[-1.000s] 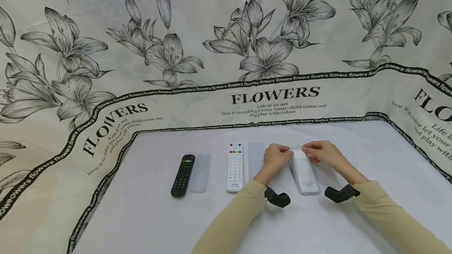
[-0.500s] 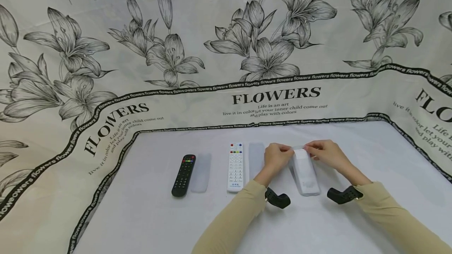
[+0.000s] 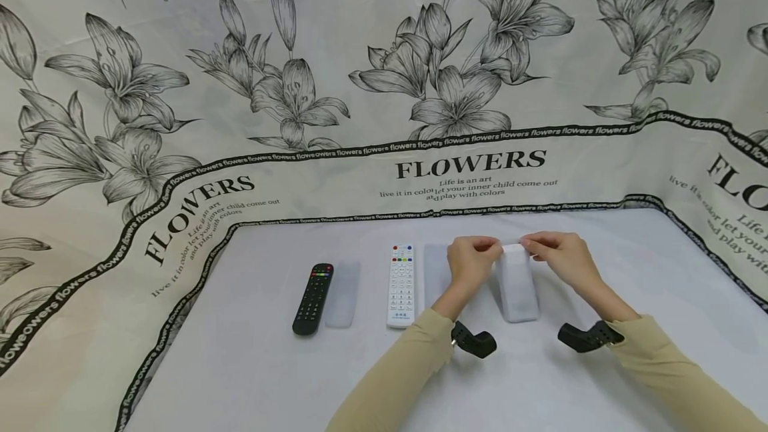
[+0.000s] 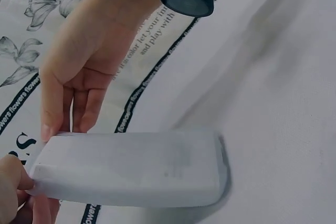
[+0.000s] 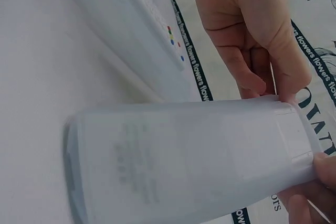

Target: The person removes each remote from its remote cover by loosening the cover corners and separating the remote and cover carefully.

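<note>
A white remote control [image 3: 517, 285], its buttons out of sight, sits inside a translucent plastic sleeve [image 4: 173, 200]. Both of my hands have it by the far end, and the near end slants down towards the table. At the sleeve's left corner my left hand [image 3: 471, 264] pinches the edge between thumb and fingers. Opposite it, my right hand [image 3: 558, 255] pinches the right corner of the same edge. Blurred print shows through the plastic in the right wrist view, and the white end [image 5: 294, 132] of the remote reaches close to the sleeve's mouth.
Left of my hands lies a white remote [image 3: 401, 285] with coloured buttons, beside a flat translucent sleeve [image 3: 436, 265] partly behind my left hand. Farther left are a black remote [image 3: 313, 300] and another flat sleeve [image 3: 343, 295]. A flower-printed cloth [image 3: 336, 185] rises behind the table.
Both hands have lifted slightly, and the sleeved remote has come up with them. Its near end, loose-looking before, now sits higher and fits closer round the remote.
</note>
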The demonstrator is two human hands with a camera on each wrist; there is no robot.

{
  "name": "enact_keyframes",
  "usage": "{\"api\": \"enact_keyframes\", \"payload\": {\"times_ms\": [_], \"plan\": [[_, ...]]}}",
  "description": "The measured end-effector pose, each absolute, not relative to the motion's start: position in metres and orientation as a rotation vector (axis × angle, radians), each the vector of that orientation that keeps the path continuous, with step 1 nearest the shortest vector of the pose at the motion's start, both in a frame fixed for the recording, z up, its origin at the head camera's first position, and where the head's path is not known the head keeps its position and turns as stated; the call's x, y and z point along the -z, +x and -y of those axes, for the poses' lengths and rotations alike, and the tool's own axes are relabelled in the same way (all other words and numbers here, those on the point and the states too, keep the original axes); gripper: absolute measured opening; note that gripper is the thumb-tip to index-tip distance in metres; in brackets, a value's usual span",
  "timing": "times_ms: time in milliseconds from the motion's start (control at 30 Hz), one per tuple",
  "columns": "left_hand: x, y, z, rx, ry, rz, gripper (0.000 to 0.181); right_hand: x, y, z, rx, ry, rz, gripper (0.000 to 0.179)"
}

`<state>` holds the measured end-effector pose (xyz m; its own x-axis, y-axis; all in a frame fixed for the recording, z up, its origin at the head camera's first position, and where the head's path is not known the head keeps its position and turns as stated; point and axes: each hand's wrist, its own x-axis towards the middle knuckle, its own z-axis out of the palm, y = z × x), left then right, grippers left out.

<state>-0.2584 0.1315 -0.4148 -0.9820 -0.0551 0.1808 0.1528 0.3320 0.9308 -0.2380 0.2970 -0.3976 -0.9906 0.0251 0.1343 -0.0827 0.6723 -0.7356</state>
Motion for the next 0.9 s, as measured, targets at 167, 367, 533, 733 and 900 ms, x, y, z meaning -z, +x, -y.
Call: {"api": "enact_keyframes", "payload": {"times_ms": [167, 367, 533, 733, 900], "plan": [[0.410, -0.257, -0.131, 1.774, -0.137, 2.337, 0.011, 0.393, -0.233, -0.296, -1.216, 0.035, 2.669, 0.047], [0.408, -0.251, -0.127, 1.813, -0.191, 2.311, 0.012, 0.394, -0.226, -0.296, -1.223, 0.073, 2.620, 0.043], [0.407, -0.245, -0.124, 1.836, -0.224, 2.321, 0.013, 0.392, -0.219, -0.297, -1.235, 0.083, 2.632, 0.041], [0.406, -0.240, -0.122, 1.876, -0.246, 2.335, 0.013, 0.385, -0.218, -0.300, -1.349, 0.029, 2.698, 0.045], [0.408, -0.238, -0.121, 1.930, -0.248, 2.338, 0.012, 0.382, -0.217, -0.302, -1.408, -0.019, 2.763, 0.051]]}}
